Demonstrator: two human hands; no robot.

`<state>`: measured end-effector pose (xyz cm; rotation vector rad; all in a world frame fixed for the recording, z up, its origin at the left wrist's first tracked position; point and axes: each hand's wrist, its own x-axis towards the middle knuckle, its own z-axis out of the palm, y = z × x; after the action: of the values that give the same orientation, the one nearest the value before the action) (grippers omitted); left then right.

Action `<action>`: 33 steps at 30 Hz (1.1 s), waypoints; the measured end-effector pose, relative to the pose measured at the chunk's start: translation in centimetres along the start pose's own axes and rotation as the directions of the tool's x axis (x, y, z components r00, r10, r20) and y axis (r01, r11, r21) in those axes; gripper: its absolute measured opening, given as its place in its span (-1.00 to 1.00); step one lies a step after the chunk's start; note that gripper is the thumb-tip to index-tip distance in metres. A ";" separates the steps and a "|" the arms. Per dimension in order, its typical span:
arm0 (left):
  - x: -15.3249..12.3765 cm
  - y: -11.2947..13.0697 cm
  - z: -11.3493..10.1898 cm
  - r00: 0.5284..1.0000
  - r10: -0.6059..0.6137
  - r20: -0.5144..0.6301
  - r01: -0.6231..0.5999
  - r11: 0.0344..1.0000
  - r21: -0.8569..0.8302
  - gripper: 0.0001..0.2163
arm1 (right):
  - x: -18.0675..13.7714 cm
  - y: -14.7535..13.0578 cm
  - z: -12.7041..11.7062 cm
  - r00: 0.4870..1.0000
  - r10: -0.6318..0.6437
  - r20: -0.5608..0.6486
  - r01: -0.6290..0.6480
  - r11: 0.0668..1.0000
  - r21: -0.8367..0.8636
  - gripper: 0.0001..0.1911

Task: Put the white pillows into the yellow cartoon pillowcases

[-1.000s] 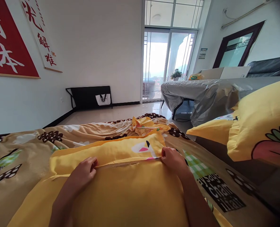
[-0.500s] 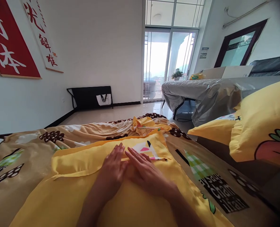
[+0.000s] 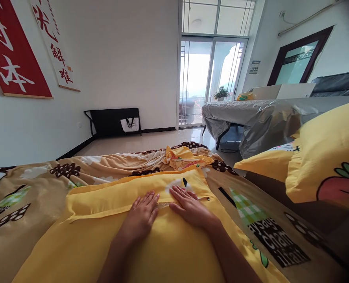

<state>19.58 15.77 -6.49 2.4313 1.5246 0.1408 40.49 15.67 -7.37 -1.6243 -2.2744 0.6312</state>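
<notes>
A yellow pillowcase (image 3: 97, 236), plump as if filled, lies in front of me with a folded flap (image 3: 103, 200) across its far end. Both palms rest flat on it. My left hand (image 3: 142, 214) presses near the middle of the flap's edge, fingers extended. To its right, my right hand (image 3: 190, 206) lies with fingers stretched over the flap, partly covering a white and pink printed figure (image 3: 178, 184). Between the hands a short stretch of the opening shows a pale edge. Neither hand grips anything.
The pillowcase lies on a brown patterned blanket (image 3: 29, 212). Crumpled yellow cloth (image 3: 186, 157) sits beyond it. Yellow pillows (image 3: 330, 145) with a carrot print stand at the right. Farther back are a plastic-covered table (image 3: 251, 114) and a black folded panel (image 3: 109, 122) against the wall.
My hands have moved apart, from nearly touching at the flap to lying separately on either side of its middle. They have also come down flatter on the cloth.
</notes>
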 end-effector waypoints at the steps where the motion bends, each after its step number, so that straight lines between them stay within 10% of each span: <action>1: -0.3 -0.5 -0.4 1.000 -0.021 -0.010 0.021 0.999 -0.024 -0.51 | 0.2 0.4 -0.1 0.999 0.031 -0.020 -0.031 0.999 0.017 -0.30; 10: 0.0 -6.7 -1.0 0.882 -0.418 -0.217 0.398 0.908 -0.131 -0.42 | 1.5 3.0 0.1 0.947 0.290 -0.136 -0.296 0.955 -0.027 -0.33; 26: -0.4 -7.9 -1.1 0.893 -0.409 -0.187 0.388 0.911 -0.140 -0.41 | 0.9 5.1 -1.1 0.918 0.370 -0.143 -0.380 0.924 -0.048 -0.32; 33: -1.0 -10.6 -1.5 0.812 -0.546 -0.207 0.523 0.838 -0.155 -0.42 | 1.4 8.0 -0.9 0.867 0.477 -0.145 -0.479 0.878 0.020 -0.29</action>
<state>9.65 19.51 -7.93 1.8684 2.1977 0.3958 47.08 19.37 -10.60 -2.1886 -1.7784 0.5729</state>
